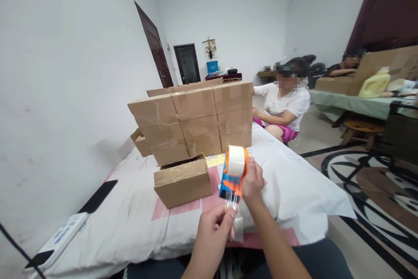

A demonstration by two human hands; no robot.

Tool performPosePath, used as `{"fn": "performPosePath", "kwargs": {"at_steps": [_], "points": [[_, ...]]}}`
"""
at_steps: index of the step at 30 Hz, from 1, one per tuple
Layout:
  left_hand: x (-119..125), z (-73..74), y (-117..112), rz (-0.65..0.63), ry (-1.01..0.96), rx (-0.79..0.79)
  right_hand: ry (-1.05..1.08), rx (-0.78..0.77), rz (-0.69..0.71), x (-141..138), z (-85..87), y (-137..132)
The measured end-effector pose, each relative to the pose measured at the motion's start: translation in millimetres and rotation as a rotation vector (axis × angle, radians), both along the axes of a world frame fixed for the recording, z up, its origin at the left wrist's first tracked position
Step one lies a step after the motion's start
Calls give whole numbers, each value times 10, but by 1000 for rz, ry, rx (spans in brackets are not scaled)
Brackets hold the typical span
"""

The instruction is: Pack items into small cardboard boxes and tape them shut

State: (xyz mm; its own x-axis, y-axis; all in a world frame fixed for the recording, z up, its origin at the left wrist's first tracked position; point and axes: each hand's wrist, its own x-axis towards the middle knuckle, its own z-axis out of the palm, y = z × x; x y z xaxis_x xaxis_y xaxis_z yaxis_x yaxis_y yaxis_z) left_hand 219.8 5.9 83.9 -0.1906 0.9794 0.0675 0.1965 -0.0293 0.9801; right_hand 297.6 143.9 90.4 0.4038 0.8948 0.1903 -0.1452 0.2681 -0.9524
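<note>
My right hand is closed around an orange and blue tape dispenser that carries a wide roll of tape. A clear strip of packing tape runs down from the dispenser, and my left hand pinches it between thumb and fingers. Just beyond and left of my hands, a small cardboard box lies on the cloth-covered table. Its near side is plain; a gap shows along its top back edge. Behind it stands a stacked wall of taped cardboard boxes.
A person in a white shirt sits at the stack's right end. A power strip and a black flat object lie along the left edge. At the right, another table holds a yellow jug; a wooden stool stands before it.
</note>
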Motion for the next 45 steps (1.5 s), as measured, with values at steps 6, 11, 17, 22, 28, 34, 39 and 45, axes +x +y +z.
{"fn": "performPosePath", "kwargs": {"at_steps": [6, 11, 17, 22, 28, 34, 39, 45], "points": [[-5, 43, -60, 2, -22, 0, 51, 32, 107, -43, 188, -82], [-50, 48, -53, 49, -29, -10, 123, 157, 272, -70, 315, -101], [-182, 28, -72, 76, -88, -103, 66, 293, 541, -68, 433, -186], [-186, 40, -136, 99, -60, -82, 173, 296, 624, 1, 474, -321], [-125, 98, -206, 55, -60, -1, 277, 320, 626, 60, 526, -423], [-125, 158, -229, 162, -95, 89, 266, 246, 721, 2, 657, -406], [-237, 208, -285, 184, -107, 172, 14, 479, 818, -66, 595, -362], [-332, 342, -410, 141, -186, 135, -162, 673, 526, -176, 542, -370]]}}
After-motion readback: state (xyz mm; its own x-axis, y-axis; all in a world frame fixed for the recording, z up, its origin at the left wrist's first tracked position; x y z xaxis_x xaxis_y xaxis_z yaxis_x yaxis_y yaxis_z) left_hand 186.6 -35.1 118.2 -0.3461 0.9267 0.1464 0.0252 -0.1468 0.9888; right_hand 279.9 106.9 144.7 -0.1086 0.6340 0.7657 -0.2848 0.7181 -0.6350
